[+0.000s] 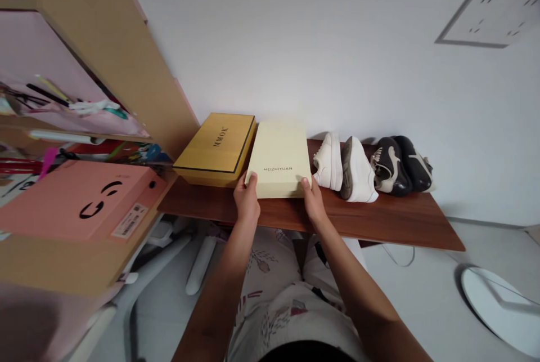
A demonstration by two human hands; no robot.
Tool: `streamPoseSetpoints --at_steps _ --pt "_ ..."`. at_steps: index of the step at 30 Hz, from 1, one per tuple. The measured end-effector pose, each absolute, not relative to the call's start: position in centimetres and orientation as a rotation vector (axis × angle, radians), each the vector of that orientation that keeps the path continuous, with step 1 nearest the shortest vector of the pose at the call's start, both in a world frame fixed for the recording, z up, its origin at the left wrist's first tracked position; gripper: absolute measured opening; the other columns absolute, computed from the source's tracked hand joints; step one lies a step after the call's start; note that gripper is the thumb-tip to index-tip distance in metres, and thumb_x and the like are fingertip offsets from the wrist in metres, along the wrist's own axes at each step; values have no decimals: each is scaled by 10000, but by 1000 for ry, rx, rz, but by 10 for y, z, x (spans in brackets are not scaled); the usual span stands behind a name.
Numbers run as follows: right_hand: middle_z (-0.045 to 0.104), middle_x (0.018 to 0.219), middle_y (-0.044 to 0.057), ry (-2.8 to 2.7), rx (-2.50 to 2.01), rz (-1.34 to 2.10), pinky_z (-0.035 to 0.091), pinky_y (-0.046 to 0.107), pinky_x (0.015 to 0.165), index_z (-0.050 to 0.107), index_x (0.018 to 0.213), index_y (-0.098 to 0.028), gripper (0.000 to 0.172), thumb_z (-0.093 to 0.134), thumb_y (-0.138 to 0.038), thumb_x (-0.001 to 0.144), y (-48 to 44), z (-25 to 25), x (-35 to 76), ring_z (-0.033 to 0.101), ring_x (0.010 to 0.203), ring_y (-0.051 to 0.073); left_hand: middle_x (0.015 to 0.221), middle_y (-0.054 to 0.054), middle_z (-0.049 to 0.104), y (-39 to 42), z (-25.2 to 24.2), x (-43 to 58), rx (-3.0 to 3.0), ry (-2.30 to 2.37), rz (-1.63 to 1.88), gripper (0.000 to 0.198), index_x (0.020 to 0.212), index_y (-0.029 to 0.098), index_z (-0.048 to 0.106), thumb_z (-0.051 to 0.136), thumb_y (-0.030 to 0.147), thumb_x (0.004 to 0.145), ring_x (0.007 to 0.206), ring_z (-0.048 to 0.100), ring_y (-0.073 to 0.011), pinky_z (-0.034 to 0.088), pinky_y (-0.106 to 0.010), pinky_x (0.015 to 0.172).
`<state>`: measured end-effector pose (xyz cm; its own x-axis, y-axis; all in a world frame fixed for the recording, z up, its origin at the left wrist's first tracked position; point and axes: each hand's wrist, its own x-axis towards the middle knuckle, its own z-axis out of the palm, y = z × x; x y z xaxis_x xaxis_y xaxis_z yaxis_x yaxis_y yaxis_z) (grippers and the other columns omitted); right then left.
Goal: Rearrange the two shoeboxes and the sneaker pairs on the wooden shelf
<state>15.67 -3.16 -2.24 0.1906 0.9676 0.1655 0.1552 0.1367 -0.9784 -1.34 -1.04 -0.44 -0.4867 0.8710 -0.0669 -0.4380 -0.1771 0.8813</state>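
We've got our L hand [247, 200] and R hand [314, 202] spread wide, gripping opposite sides of a cream box [278, 156] on a wooden shelf [392, 221]. It's right beside a mustard box [215, 149]; white sneakers [346, 168] and dark sneakers [399, 165] stand in a row to the R.

Left hand [247, 200] and right hand [314, 202] reach forward — both gripping.

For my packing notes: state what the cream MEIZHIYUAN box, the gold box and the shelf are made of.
The cream MEIZHIYUAN box looks like matte card: flat, unglossy faces. The gold box seems coated card, with a slight sheen. The shelf looks like wood or veneer: reddish-brown grain, satin finish.
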Motion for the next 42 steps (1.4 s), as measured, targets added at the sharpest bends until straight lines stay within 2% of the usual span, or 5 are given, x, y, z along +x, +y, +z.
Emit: streamPoseSetpoints --at_steps 7,27,31,35,42 --pt "557 1423 113 -1167 -1233 936 311 447 1161 549 1371 -160 724 389 -695 912 -29 -33 150 476 1344 270 1156 -136 709 -4 -8 -15 654 1186 1796 465 1140 142 701 762 404 760 1051 674 -230 506 -369 983" --pt "523 1449 133 -1194 -1342 891 308 447 1165 454 1435 -168 753 390 -699 905 -26 -31 147 437 1377 274 1187 -155 680 12 -15 -20 935 1379 1749 470 1192 143 637 624 480 864 1103 644 -243 462 -385 1023" --pt "470 1489 158 -1288 -1349 833 312 490 1169 415 1458 -161 775 530 -651 869 -50 -27 173 431 1388 296 1373 -200 544 -9 -10 -20 1139 1653 1731 513 1315 130 536 598 413 893 1297 512 -263 348 -388 1127" --pt "588 1342 153 -1235 -1310 666 456 463 1057 506 1364 -190 634 577 -580 869 -77 -28 223 589 1206 268 1486 -195 413 -43 -9 -1 1414 1742 1812 564 1413 150 437 587 301 891 1434 332 -263 216 -411 1201" --pt "492 1325 206 -871 -1607 330 495 439 967 523 1294 -129 678 635 -581 801 -87 -45 309 584 1123 275 1413 -152 514 -61 -14 97 1712 1231 1479 507 1406 219 469 547 289 910 1315 497 -252 385 -416 1117"
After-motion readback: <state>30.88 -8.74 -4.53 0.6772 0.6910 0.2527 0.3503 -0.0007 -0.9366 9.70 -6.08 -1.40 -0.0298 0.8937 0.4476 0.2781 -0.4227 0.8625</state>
